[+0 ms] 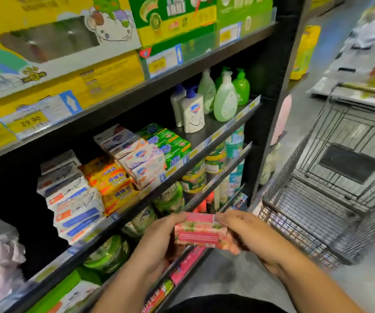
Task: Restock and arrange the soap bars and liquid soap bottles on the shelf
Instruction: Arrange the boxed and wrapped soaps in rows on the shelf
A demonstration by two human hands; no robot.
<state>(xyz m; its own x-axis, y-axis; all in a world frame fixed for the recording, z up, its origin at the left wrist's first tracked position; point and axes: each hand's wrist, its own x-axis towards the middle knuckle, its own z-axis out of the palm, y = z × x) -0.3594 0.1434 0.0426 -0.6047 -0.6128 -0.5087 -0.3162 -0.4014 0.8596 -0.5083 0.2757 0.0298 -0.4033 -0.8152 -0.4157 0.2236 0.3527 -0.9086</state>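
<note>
Head view, looking down along the shelving: holding a pink soap pack (199, 233) in mid-air with both hands, out in front of the lower shelf edges and well below the soap shelf (204, 152). Gripping its left end with the left hand (159, 240), fingers (177, 219) curled over the top edge, thumb hidden underneath. Pinching its right end with the right hand (249, 236), fingers (225, 219) pressed together along the upper corner. Keeping the pack roughly level and touching no shelf. Working just left of a wire shopping trolley (340, 177).

Looking up at the soap shelf and reading along its front edge from left to right: white-and-blue bars (75, 208), orange bars (112, 184), white-and-purple bars (146, 161), green bars (170, 143), all stacked close to the edge. Then a bare strip of shelf, then white pump bottles (193, 111) and green pump bottles (225, 100) near the right end.

Judging this as the carrying step, with placing not yet begun. Probably heading for the bare strip between the green bars and the white pump bottles, though not being able to tell for certain.

Doing it well:
- Lifting the pack clear of the front lip before sliding it in.
- Turning the printed face outward and squaring it against the neighbouring stack.
- Passing it to one hand, fingers across the long sides, and freeing the other to steady the tilted-looking white-and-purple bars.
- Staying clear of the pump heads, likely to topple easily.
</note>
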